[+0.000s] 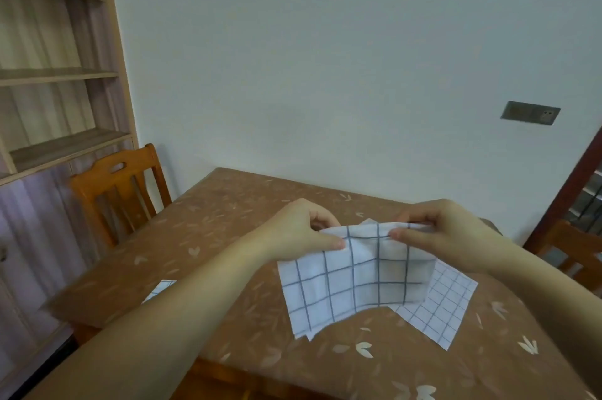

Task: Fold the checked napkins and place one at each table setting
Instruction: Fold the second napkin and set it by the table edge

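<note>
Left hand [301,230] is pinching the top edge of a checked napkin [351,282], right hand [446,230] pinching the same edge, cloth hanging below both hands over the desk [228,223]. Another napkin [446,305] is lying under the right hand.

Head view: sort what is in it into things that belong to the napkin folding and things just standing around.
Belongs to the job:
- checked napkin held up by the left hand and right hand
- second checked napkin lying on the table
- third napkin corner by the left forearm

Just there:
- wooden chair
- shelf unit
- wall socket
</note>
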`<state>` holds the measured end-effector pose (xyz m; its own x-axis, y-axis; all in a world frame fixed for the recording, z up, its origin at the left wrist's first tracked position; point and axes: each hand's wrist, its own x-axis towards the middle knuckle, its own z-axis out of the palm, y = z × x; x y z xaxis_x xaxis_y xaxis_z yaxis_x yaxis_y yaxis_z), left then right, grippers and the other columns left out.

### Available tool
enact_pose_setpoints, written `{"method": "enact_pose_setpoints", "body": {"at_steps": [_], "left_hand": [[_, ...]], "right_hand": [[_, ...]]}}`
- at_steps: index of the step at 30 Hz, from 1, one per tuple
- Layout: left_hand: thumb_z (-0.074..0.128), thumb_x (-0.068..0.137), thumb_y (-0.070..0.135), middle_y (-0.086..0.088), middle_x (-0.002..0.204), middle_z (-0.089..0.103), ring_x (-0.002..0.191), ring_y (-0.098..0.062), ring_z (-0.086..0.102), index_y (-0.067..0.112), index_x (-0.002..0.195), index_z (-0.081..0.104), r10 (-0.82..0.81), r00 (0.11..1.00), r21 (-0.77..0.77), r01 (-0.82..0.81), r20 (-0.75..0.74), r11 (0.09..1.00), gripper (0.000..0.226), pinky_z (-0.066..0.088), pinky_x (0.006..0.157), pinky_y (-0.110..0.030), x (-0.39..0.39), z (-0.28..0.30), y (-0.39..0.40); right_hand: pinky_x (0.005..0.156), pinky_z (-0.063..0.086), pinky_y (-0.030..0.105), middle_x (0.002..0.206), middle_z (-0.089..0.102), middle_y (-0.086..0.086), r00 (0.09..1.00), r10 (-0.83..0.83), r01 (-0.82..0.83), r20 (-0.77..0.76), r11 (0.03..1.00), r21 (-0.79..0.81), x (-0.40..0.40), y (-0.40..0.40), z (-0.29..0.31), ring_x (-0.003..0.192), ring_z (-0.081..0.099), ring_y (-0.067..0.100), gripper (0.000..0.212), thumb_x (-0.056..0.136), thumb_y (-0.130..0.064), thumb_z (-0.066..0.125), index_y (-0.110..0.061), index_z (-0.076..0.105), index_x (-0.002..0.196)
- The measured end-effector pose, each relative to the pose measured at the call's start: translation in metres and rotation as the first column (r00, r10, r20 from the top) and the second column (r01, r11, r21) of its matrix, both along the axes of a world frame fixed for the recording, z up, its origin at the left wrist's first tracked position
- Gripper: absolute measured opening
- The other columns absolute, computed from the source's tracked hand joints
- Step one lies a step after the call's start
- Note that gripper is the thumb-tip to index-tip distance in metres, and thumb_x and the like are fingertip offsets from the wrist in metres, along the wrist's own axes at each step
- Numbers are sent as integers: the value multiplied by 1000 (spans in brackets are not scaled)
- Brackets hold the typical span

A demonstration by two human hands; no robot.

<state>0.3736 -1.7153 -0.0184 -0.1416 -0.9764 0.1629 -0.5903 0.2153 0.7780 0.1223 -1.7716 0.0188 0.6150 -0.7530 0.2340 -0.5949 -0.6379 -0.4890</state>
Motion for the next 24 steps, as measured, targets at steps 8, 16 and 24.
{"method": "enact_pose_setpoints", "body": {"at_steps": [8,16,24], "left_hand": [[79,82,20,6,69,70,65,-6,63,11,80,76,183,924,39,-181,-336,983,9,46,70,-23,27,-11,3],[76,83,12,-4,94,78,94,-23,71,16,97,80,54,906,-59,-86,-420,995,15,54,92,-39,-4,-1,-4],[62,95,22,5,105,77,102,0,67,15,106,77,32,831,-8,-44,-556,999,20,49,83,-12,-10,2,3]], "right_hand": [[75,56,29,79,76,-9,997,-48,46,63,998,32,-20,-6,-1,76,71,7,11,83,-26,76,-32,76,74],[80,53,16,97,75,-21,958,101,-91,269,995,-48,46,26,-7,93,70,-2,20,87,-29,74,-35,68,104],[71,52,15,84,76,-13,864,42,-4,503,997,-76,56,30,-7,78,71,6,23,92,-10,66,-31,75,87]]}}
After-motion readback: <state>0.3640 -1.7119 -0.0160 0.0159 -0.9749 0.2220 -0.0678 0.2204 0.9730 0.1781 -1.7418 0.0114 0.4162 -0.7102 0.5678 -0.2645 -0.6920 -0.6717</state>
